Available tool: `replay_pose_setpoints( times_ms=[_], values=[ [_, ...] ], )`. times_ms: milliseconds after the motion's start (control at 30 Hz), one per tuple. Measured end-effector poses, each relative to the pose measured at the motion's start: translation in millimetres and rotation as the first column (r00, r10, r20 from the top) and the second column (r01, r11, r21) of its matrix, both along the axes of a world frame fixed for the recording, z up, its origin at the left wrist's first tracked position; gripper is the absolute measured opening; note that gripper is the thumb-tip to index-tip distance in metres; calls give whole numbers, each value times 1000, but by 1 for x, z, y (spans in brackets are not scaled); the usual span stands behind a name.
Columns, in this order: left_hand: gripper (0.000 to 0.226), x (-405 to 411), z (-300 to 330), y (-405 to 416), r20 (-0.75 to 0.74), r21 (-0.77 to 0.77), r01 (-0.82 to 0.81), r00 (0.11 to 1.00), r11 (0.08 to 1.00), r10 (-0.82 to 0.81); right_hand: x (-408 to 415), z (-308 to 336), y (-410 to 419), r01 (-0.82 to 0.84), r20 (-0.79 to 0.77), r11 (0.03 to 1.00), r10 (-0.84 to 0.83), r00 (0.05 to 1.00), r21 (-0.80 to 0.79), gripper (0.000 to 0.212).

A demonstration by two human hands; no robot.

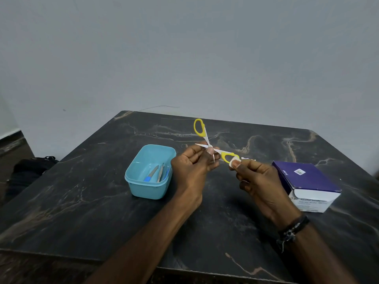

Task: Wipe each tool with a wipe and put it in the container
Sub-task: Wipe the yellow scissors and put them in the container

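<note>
Nearest the camera, two bare forearms reach over the dark marbled table [82, 212]; a beaded black bracelet [293, 229] sits on the right wrist. Right hand [260, 181]: thumb and fingers pinch a small white wipe [234, 161] against the lower yellow handle loop of the scissors [210, 145]. Left hand [192, 167]: fingertips clamped on the scissors at the pivot, held above the table. Scissors are spread open in an X, second yellow loop pointing up and away. Left of the left hand, a light-blue container [143, 188] rests on the table with a few tools [156, 173] inside, probably tweezers and a blue-handled piece, too small to be sure. Right side, a purple-and-white swab box [307, 186] lies near the table edge. Beyond the table, a plain grey wall [184, 48].
</note>
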State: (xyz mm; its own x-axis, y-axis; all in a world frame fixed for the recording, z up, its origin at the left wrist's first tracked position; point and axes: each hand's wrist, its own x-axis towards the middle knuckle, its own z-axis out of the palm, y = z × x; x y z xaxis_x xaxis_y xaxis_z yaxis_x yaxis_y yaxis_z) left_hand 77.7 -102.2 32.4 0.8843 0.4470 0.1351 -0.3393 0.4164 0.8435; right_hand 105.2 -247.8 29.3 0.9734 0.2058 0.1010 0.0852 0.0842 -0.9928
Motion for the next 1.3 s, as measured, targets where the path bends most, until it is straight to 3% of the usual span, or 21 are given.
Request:
replay_pose_setpoints(
  times_ms=[167, 400, 567, 833, 1033, 1300],
  values=[
    [5, -1, -2, 0, 0, 90, 13, 1000, 996, -13, -1, -2, 2, -9, 34, 996, 12, 999, -87, 25],
    [18, 1, -4, 2, -31, 233, -25, 999, 972, 33, 0, -3, 0, 45, 33, 996, -42, 999, -71, 17],
    [24, -2, -6, -4, -23, 319, 68, 998, 945, -64, -1, -3, 2, 27, 62, 995, -20, 998, -100, 16],
    [25, 2, -8, 6, 11, 359, -95, 995, 928, 98, -4, -3, 3, -23, 126, 973, 54, 991, -229, 7],
    [20, -2, -9, -4, -34, 425, 11, 999, 905, 4, -7, -1, 4, -21, 174, 972, 63, 983, -234, 12],
    [18, 0, -10, 1, -33, 378, -82, 994, 922, 102, -7, -1, 5, -24, 151, 968, 64, 986, -250, 14]
  ],
)
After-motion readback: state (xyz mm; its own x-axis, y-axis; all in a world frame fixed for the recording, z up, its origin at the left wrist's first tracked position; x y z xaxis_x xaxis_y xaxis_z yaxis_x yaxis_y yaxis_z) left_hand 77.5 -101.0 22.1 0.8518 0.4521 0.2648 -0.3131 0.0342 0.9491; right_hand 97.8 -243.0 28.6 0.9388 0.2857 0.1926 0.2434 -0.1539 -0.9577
